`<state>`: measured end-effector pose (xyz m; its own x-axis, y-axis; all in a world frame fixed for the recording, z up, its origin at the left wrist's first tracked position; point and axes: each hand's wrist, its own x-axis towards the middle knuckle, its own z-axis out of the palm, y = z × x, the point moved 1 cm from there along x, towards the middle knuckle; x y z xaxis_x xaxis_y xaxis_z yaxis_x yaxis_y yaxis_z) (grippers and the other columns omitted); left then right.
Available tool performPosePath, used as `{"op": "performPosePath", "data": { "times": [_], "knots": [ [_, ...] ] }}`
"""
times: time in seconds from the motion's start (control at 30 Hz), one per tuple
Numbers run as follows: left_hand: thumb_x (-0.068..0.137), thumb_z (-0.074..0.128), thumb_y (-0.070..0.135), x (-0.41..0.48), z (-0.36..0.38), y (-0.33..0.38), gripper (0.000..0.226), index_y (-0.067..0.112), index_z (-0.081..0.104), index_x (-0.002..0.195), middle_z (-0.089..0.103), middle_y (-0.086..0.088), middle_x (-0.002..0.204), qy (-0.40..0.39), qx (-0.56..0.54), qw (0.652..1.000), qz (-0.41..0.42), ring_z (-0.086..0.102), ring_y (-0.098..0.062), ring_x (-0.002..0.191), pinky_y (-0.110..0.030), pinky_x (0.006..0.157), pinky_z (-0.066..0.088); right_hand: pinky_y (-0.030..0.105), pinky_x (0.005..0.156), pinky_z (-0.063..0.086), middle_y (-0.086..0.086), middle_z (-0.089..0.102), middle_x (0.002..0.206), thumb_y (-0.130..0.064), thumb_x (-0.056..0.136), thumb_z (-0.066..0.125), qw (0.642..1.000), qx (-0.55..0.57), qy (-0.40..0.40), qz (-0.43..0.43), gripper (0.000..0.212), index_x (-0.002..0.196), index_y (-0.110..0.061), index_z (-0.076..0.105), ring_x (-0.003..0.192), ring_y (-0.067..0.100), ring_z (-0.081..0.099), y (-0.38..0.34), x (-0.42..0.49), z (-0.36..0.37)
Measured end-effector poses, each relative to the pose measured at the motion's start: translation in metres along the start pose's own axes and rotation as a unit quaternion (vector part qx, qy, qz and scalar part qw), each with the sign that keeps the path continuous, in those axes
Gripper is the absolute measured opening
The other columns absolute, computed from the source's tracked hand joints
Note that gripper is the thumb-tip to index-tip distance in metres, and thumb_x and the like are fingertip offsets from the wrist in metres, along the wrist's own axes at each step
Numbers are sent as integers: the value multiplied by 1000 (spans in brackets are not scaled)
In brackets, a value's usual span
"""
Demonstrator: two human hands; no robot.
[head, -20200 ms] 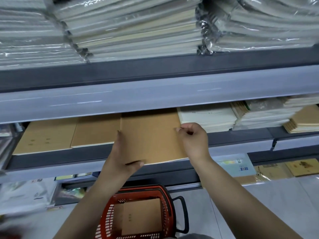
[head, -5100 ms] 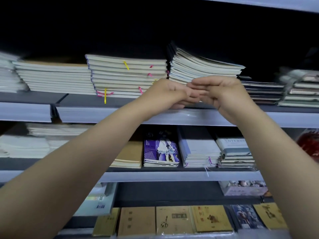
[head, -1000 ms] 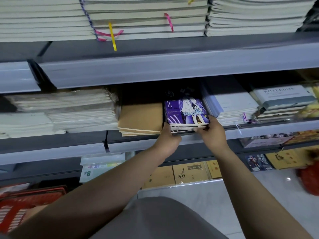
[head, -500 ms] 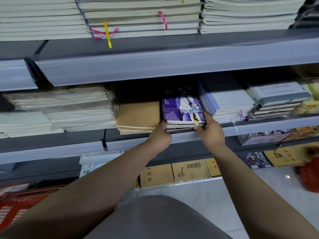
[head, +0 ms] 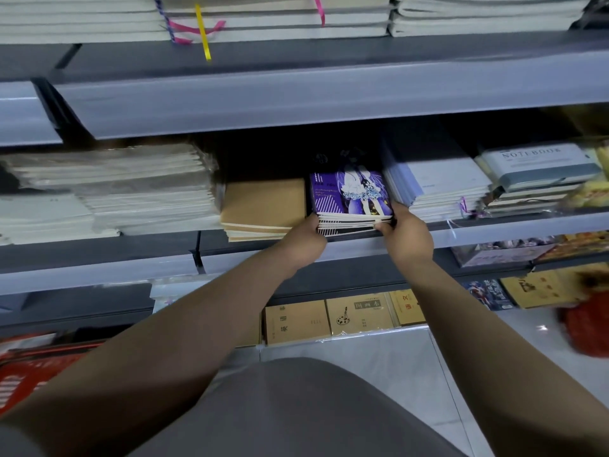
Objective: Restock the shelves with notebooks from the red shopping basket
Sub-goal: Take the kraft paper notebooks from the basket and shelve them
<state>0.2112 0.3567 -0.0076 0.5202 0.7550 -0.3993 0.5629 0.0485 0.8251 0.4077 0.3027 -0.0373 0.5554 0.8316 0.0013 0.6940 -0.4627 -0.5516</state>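
Head view: we look down along both bare arms at grey metal shelving stacked with notebooks.
Purple stack: the pile of purple-covered notebooks (head: 351, 196) lies flat on the middle shelf (head: 494, 230), its front edge at the shelf lip, between the brown kraft stack (head: 263, 206) on its left and the pale blue-white stack (head: 438, 186) on its right.
Left hand: our left hand (head: 304, 240) grasps the pile's front left corner, fingers curled round the edge.
Right hand: our right hand (head: 407, 239) grasps the front right corner, fingers curled under the lowest notebooks and thumb up along the side.
Red basket: the red shopping basket (head: 29, 374) sits low at the left edge, blurred and partly hidden by our left arm; we cannot tell what is in it.
Upper shelf: cream notebook stacks with pink and yellow ribbons (head: 202, 31) hanging over the front.
Far left: wrapped white stacks (head: 131, 189) on the middle shelf.
Far right: a grey book lettered NOTEBOOK (head: 540, 164) tops another pile.
Bottom row: brown boxed sets (head: 329, 319) stand near the pale floor.
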Motion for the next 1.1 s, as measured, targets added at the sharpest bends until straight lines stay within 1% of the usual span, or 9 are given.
{"op": "performPosePath", "data": {
  "times": [0.2,0.33,0.4,0.43,0.53,0.67,0.83,0.93,1.1],
  "knots": [
    [85,29,-15,-5,-5,-7,74,23,41,147,54,2,140,-17,15,999,46,51,-16,124,-13,77,41,35,73,44,13,67,110,-28,93,60,999,-39,-27,-10,40,130,-16,52,102,37,60,0,2,-7],
    [84,30,-19,-3,-6,-8,77,21,43,148,54,4,139,2,23,998,61,53,-14,117,-4,53,32,38,76,46,14,67,109,-30,88,67,996,-69,-36,-31,39,122,-13,56,101,37,60,-2,4,-13],
    [85,30,-18,1,-6,-10,72,19,48,144,57,4,134,14,32,997,65,53,-12,114,-4,54,33,36,74,45,15,67,109,-29,87,69,996,-78,-31,-23,39,120,-12,58,100,37,61,-4,5,-13],
    [87,30,-16,3,-5,-11,68,18,51,141,59,3,132,23,37,997,67,54,-13,116,-3,63,37,35,72,44,15,67,108,-29,86,69,996,-79,-27,-18,38,118,-12,58,99,37,61,-5,5,-13],
    [91,36,-7,10,-2,-15,48,12,61,127,67,-6,121,66,74,992,71,62,-22,109,-22,82,49,34,69,41,17,67,106,-28,87,69,997,-78,-19,-13,36,116,-10,59,98,38,61,-7,4,-13],
    [90,46,-4,16,5,-12,21,8,63,96,70,-12,99,152,158,974,62,64,-26,89,-26,69,48,34,68,40,17,67,103,-30,87,68,997,-73,-18,-4,34,112,-8,59,97,38,60,-6,2,-12],
    [91,61,6,17,13,-6,24,2,58,115,67,-19,109,199,302,930,63,64,-36,98,-42,79,53,34,70,42,15,67,103,-34,88,67,997,-78,-14,4,32,110,-12,59,97,36,61,-5,2,-12],
    [92,64,12,17,14,-3,29,0,55,117,66,-21,113,201,312,927,59,63,-38,102,-43,80,52,37,75,47,14,67,104,-34,89,65,997,-80,-13,2,33,112,-12,59,98,36,61,-5,2,-12],
    [95,56,9,13,12,-3,15,2,56,108,67,-19,107,213,260,940,60,63,-38,96,-39,75,50,37,73,47,14,67,101,-36,90,65,997,-81,-12,-10,33,110,-10,58,95,36,61,-3,0,-13]
  ]
}}
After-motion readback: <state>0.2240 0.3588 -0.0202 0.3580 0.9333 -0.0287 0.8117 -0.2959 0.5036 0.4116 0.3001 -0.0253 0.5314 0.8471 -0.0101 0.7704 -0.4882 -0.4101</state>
